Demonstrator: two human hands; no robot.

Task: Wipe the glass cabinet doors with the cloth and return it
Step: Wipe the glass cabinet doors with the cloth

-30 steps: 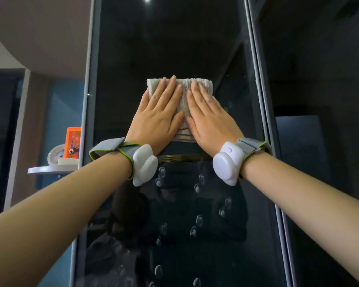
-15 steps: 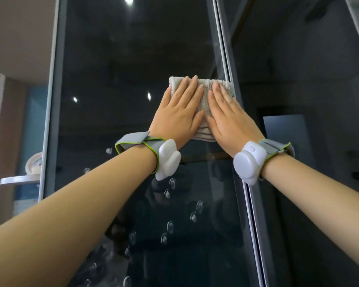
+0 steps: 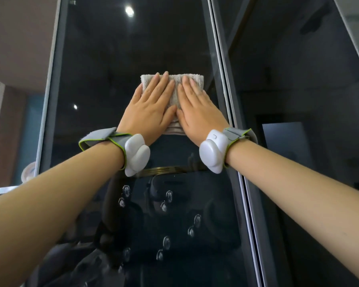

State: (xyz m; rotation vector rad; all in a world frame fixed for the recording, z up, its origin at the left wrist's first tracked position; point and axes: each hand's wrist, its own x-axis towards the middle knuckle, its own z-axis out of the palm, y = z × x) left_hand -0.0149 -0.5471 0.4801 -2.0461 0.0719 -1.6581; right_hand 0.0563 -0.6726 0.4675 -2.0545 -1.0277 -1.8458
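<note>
A folded grey-beige cloth (image 3: 175, 88) is pressed flat against the dark glass cabinet door (image 3: 116, 59). My left hand (image 3: 148, 109) lies flat on the cloth's left half, fingers pointing up. My right hand (image 3: 197, 108) lies flat on its right half, thumb touching the left thumb. Both hands cover most of the cloth; only its top edge, middle strip and a bit of the bottom show. The cloth sits just left of the door's right frame (image 3: 226, 96).
A second glass door (image 3: 298, 79) stands to the right of the frame. Past the left frame (image 3: 50, 96) a white shelf (image 3: 6, 189) holds a round object. The glass reflects ceiling lights and a person's dark shape.
Both hands with the cloth slid right across the glass toward the right frame, then sit a little back from it now. The view shifted, hiding most of the shelf at left.
</note>
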